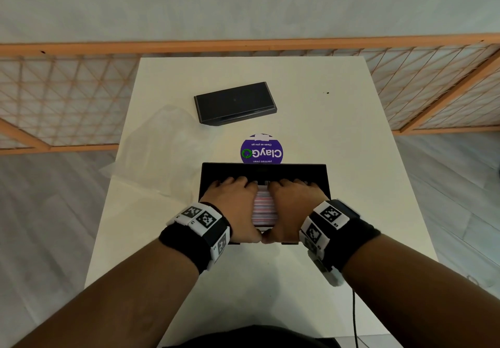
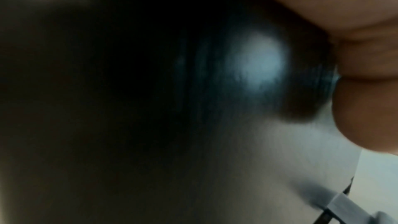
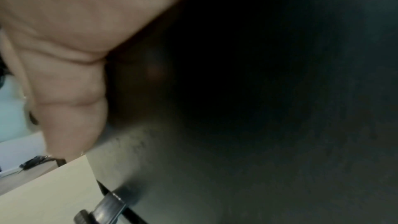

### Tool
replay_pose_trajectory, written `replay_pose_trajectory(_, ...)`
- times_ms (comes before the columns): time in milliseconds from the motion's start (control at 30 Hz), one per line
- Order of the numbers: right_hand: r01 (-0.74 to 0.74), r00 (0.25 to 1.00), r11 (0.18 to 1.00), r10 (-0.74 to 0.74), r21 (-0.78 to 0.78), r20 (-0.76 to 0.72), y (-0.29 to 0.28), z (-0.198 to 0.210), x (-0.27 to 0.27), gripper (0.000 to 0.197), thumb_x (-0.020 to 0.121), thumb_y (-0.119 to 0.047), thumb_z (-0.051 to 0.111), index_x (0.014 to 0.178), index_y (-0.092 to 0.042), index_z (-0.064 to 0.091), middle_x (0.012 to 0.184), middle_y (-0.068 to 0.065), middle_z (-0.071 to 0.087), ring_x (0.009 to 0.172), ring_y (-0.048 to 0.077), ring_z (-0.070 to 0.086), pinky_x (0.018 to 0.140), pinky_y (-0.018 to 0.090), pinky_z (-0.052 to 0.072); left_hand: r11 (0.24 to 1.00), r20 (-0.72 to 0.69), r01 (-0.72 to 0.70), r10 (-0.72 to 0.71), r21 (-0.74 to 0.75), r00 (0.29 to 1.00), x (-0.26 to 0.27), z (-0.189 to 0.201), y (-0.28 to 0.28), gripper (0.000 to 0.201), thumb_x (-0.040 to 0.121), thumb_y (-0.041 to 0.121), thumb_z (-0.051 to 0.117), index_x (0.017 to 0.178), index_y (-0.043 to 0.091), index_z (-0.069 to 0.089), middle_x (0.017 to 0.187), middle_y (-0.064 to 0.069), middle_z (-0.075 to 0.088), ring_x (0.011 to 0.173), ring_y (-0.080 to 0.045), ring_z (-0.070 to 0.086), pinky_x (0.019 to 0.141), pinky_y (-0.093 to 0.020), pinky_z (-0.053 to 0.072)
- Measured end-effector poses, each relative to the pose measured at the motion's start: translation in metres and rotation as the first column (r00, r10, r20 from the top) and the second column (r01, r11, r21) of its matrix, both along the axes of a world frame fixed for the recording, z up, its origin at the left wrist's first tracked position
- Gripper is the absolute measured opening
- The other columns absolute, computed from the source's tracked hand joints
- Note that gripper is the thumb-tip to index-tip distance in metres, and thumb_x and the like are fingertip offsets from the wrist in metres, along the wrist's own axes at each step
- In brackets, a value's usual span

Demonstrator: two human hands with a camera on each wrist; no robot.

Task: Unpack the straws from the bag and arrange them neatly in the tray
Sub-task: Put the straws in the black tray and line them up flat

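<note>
A bundle of pink-and-white striped straws (image 1: 264, 208) lies in the black tray (image 1: 297, 170) at the table's middle. My left hand (image 1: 232, 201) and right hand (image 1: 292, 201) sit side by side over the bundle. Their fingers curl over its far side and the thumbs meet at its near side, so both grip the straws. Only a narrow strip of straws shows between the hands. The clear plastic bag (image 1: 162, 147) lies crumpled to the left of the tray. Both wrist views are dark and blurred, showing only a left thumb (image 2: 366, 108) and a right thumb (image 3: 71, 108).
A black lid (image 1: 235, 103) lies further back on the white table (image 1: 351, 158). A round purple sticker (image 1: 262, 150) sits just behind the tray. A wooden lattice screen (image 1: 67, 98) stands behind the table. A black cable (image 1: 354, 318) hangs by the near right edge.
</note>
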State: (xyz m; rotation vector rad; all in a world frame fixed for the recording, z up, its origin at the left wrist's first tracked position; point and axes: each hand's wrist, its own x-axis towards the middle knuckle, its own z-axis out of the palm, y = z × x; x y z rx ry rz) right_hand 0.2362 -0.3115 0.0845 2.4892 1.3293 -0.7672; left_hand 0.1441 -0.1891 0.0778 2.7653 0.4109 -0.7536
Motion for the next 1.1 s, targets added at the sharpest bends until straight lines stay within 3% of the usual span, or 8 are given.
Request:
replay_pose_trajectory(200,-0.017,0.999,1.0,0.017,0.015,0.038,-0.001,0.0,0.0,0.09,0.053,-0.073,0.067,0.128,-0.027,0.046,0.123,-0.002,0.05,0.115,0.024,0.047,0.097,0.044,0.043,0.999,-0.001,-0.04,0.04,-0.017,0.999,-0.002,-0.001,-0.003,0.084,0.062,0.063,0.068,0.135,0.029,0.044,0.13,0.004,0.049,0.123,-0.022,0.049,0.107,-0.044,0.04)
replay_pose_trajectory(400,0.019,1.0,0.998,-0.019,0.055,-0.002,-0.003,-0.003,-0.002,0.101,0.056,-0.069,0.069,0.14,-0.026,0.032,0.14,-0.003,0.047,0.13,0.026,0.045,0.11,0.047,0.034,0.998,0.021,-0.058,0.058,-0.032,0.998,-0.005,-0.003,-0.003,0.092,0.058,0.067,0.064,0.139,0.03,0.041,0.136,0.005,0.047,0.128,-0.021,0.049,0.111,-0.044,0.038)
replay_pose_trajectory(600,-0.009,1.0,1.0,0.009,0.001,0.006,-0.001,0.002,0.0,0.091,0.058,-0.069,0.068,0.135,-0.027,0.042,0.131,-0.001,0.049,0.123,0.027,0.046,0.104,0.047,0.038,0.997,0.008,-0.071,0.071,-0.006,0.997,-0.005,0.0,-0.004,0.08,0.061,0.066,0.065,0.13,0.03,0.047,0.127,0.002,0.047,0.122,-0.022,0.048,0.106,-0.044,0.041)
replay_pose_trajectory(833,-0.007,1.0,1.0,0.007,-0.028,-0.001,0.001,0.005,0.0,0.08,0.06,-0.065,0.07,0.127,-0.028,0.047,0.121,-0.004,0.059,0.115,0.025,0.055,0.102,0.044,0.042,0.995,-0.027,-0.095,0.096,0.04,0.995,-0.003,0.007,-0.008,0.076,0.064,0.064,0.067,0.129,0.028,0.05,0.128,0.002,0.053,0.123,-0.022,0.05,0.108,-0.045,0.039)
replay_pose_trajectory(1100,-0.004,0.999,0.999,0.002,-0.038,-0.036,0.0,0.007,0.002,0.074,0.06,-0.061,0.072,0.124,-0.03,0.05,0.118,-0.006,0.057,0.111,0.023,0.055,0.1,0.043,0.042,0.996,-0.04,-0.079,0.08,0.03,0.996,-0.006,0.009,-0.011,0.069,0.073,0.047,0.072,0.132,0.024,0.044,0.13,0.0,0.051,0.123,-0.023,0.051,0.109,-0.045,0.039)
